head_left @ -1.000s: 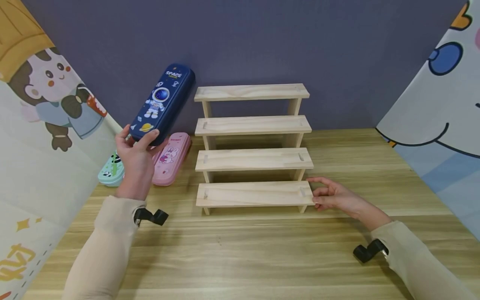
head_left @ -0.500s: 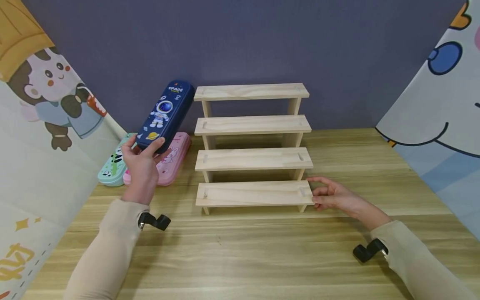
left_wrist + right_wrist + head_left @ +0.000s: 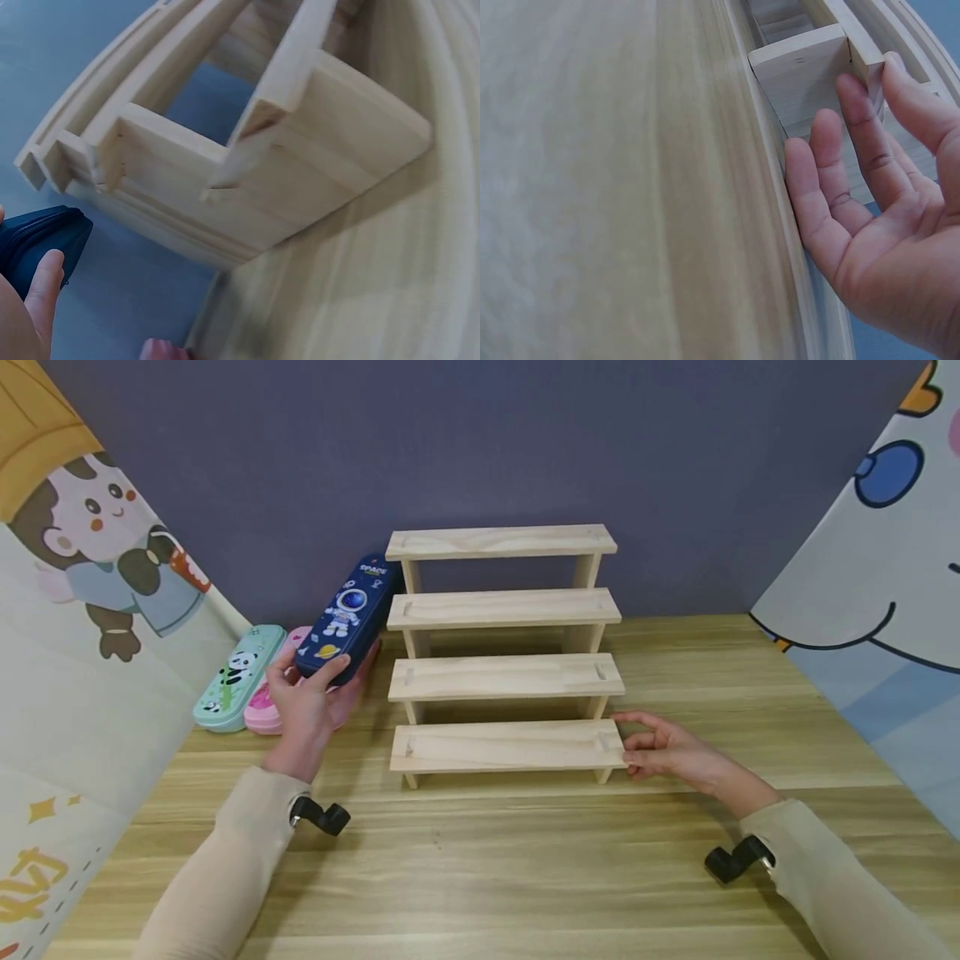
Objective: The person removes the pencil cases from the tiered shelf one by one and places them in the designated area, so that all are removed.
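Note:
My left hand [image 3: 303,710] grips the lower end of a navy pencil case [image 3: 348,614] printed with an astronaut and the word SPACE. Tilted upward, the case is just left of a four-step wooden display stand [image 3: 506,677] and in front of pink pencil cases [image 3: 262,714], which it partly hides. In the left wrist view the fingers [image 3: 46,281] lie against the dark case [image 3: 64,236]. On the other side, my right hand [image 3: 671,756] pinches the right end of the lowest step; the right wrist view has the thumb [image 3: 919,101] on that board's edge.
A mint panda pencil case [image 3: 240,677] lies at the far left of the wooden table [image 3: 480,868]. Behind the stand rises a dark wall [image 3: 495,452]. Printed cartoon panels [image 3: 112,693] flank both sides.
My left hand has lowered the navy pencil case and shifted it right, toward the stand. More of the mint and pink cases shows now. My right hand has stayed at the lowest step.

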Demonstrator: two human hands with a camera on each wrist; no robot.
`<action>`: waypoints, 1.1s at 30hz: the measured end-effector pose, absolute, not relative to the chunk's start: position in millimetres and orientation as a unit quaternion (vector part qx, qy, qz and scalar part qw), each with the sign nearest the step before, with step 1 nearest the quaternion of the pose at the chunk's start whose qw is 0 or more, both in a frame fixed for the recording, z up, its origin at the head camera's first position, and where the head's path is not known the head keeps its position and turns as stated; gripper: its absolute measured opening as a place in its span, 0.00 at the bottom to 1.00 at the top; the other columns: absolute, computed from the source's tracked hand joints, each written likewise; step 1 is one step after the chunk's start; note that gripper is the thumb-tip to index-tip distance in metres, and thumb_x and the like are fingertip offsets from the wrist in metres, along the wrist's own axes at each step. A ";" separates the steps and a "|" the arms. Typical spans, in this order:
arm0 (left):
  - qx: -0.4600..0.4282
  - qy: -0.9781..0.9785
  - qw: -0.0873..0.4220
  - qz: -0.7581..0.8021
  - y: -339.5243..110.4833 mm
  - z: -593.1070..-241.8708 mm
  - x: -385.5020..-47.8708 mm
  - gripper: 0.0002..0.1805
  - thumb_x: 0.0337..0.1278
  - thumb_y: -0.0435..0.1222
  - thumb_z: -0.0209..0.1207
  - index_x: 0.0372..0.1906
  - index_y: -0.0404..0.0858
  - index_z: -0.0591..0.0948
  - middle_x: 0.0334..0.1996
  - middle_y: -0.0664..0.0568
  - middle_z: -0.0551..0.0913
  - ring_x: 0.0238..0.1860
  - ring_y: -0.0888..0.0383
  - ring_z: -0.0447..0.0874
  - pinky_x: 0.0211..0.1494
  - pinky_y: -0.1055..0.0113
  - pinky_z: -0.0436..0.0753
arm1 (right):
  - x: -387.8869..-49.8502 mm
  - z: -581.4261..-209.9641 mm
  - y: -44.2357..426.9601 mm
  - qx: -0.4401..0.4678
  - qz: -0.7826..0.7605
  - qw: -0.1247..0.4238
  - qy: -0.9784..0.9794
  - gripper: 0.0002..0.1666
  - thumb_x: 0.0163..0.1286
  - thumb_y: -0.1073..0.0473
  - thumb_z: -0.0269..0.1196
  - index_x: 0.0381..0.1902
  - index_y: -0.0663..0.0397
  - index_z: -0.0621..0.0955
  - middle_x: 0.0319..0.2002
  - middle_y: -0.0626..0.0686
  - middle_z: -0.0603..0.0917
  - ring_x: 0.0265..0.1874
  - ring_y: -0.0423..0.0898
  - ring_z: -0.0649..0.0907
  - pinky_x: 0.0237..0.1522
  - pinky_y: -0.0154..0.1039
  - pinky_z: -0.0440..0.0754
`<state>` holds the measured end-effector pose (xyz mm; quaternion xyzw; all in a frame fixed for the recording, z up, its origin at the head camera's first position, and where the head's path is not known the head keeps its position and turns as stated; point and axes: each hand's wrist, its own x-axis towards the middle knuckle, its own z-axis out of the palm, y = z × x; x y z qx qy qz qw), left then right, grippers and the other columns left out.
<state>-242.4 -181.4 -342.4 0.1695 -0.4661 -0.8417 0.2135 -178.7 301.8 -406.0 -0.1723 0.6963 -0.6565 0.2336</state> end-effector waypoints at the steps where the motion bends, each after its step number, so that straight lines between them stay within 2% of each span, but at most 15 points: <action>1: 0.173 -0.466 0.206 -0.843 -180.9 -344.3 -242.1 0.46 0.40 0.16 0.71 0.64 0.46 0.63 0.59 0.49 0.62 0.60 0.50 0.70 0.35 0.59 0.90 | -178.8 -406.0 301.8 -0.172 -0.657 0.233 0.696 0.32 0.72 0.69 0.59 0.69 0.43 0.66 0.42 0.50 0.85 0.36 0.45 0.85 0.41 0.42 0.88; 7: 0.179 -0.457 0.173 -0.854 -177.3 -356.1 -240.9 0.48 0.43 0.16 0.70 0.66 0.47 0.59 0.62 0.47 0.59 0.60 0.46 0.71 0.39 0.54 0.89 | -179.4 -405.3 301.5 -0.178 -0.659 0.234 0.692 0.31 0.72 0.70 0.59 0.68 0.41 0.67 0.41 0.50 0.85 0.35 0.45 0.85 0.41 0.42 0.88; 12: 0.178 -0.469 0.181 -0.846 -172.9 -365.0 -240.9 0.46 0.45 0.14 0.67 0.66 0.41 0.57 0.59 0.46 0.61 0.56 0.46 0.74 0.35 0.55 0.89 | -180.0 -404.4 301.9 -0.178 -0.659 0.238 0.691 0.31 0.72 0.69 0.59 0.67 0.39 0.67 0.41 0.50 0.85 0.35 0.45 0.85 0.41 0.42 0.88; 17: 0.187 -0.482 0.192 -0.834 -169.8 -373.2 -242.5 0.44 0.41 0.15 0.70 0.61 0.43 0.60 0.56 0.45 0.63 0.49 0.46 0.79 0.35 0.55 0.89 | -180.6 -403.0 303.0 -0.177 -0.657 0.234 0.695 0.31 0.72 0.69 0.59 0.67 0.38 0.68 0.41 0.50 0.85 0.35 0.46 0.85 0.41 0.41 0.88; 20: 0.192 -0.486 0.189 -0.831 -167.4 -376.9 -241.3 0.45 0.39 0.16 0.71 0.60 0.43 0.60 0.55 0.43 0.63 0.48 0.46 0.80 0.36 0.55 0.89 | -180.4 -402.1 303.7 -0.176 -0.654 0.232 0.698 0.31 0.72 0.69 0.59 0.67 0.39 0.67 0.42 0.50 0.85 0.36 0.46 0.85 0.41 0.42 0.88; 28: 0.192 -0.491 0.188 -0.828 -162.9 -384.2 -237.7 0.45 0.44 0.16 0.69 0.64 0.42 0.58 0.57 0.43 0.64 0.46 0.47 0.82 0.38 0.56 0.89 | -180.5 -402.1 303.8 -0.179 -0.651 0.235 0.699 0.33 0.72 0.69 0.59 0.70 0.47 0.64 0.41 0.50 0.85 0.36 0.46 0.85 0.41 0.42 0.88; 33: 0.185 -0.482 0.177 -0.838 -176.2 -416.0 -253.2 0.51 0.35 0.21 0.77 0.63 0.45 0.58 0.58 0.42 0.65 0.45 0.48 0.84 0.39 0.53 0.89 | -179.6 -405.8 302.7 -0.175 -0.654 0.238 0.696 0.33 0.72 0.69 0.60 0.70 0.48 0.64 0.42 0.50 0.85 0.36 0.46 0.85 0.41 0.42 0.88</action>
